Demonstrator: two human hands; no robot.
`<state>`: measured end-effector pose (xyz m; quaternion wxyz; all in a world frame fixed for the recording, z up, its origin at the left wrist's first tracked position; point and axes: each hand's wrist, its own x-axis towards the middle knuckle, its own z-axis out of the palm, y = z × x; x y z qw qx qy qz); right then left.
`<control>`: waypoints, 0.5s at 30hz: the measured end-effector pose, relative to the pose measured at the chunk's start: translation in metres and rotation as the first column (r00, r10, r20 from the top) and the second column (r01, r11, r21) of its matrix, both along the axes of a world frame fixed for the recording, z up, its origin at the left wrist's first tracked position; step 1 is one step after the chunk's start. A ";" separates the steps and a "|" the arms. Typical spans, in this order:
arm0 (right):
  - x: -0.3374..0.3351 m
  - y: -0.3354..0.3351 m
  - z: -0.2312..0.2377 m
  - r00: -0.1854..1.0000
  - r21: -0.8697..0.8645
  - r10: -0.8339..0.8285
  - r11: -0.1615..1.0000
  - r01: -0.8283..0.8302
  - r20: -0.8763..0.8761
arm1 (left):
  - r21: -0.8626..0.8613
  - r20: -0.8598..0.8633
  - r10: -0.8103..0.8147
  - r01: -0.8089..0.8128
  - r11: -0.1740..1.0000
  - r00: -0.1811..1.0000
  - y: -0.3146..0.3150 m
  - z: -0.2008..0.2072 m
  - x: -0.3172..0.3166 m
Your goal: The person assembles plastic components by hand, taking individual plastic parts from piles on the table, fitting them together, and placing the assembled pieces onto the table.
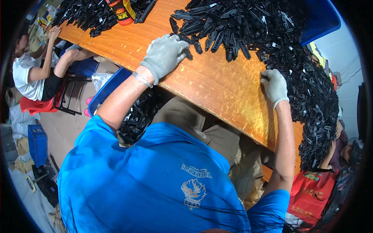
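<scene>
A large heap of black plastic parts covers the far and right side of the orange wooden table. My left hand, in a grey glove, rests on the table at the heap's near edge. Its fingers are curled around a small black part. My right hand, also gloved, lies against the right-hand run of black parts. Its fingers are bent into the pile, and whether they grip a piece is hidden.
A blue bin with more black parts stands under the table by my left arm. Another blue bin sits at the top right. A second pile and a red-and-black packet lie far left. A seated person works at the left; a red bag is lower right.
</scene>
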<state>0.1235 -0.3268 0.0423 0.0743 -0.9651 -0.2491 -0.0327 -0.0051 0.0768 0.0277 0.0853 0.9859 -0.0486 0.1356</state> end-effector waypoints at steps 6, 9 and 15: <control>-0.065 0.059 -0.011 0.866 0.710 0.102 0.624 0.327 -0.489 | -0.202 -0.071 -0.106 0.089 0.975 0.992 -0.006 0.006 -0.008; -0.078 0.069 -0.024 0.961 0.564 0.070 0.820 0.098 -0.268 | -0.171 -0.135 0.017 -0.040 0.985 0.991 -0.029 0.019 -0.019; -0.082 0.065 -0.008 0.985 0.222 0.141 0.968 -0.115 -0.104 | -0.327 -0.047 -0.046 0.028 0.945 0.998 -0.052 -0.009 -0.027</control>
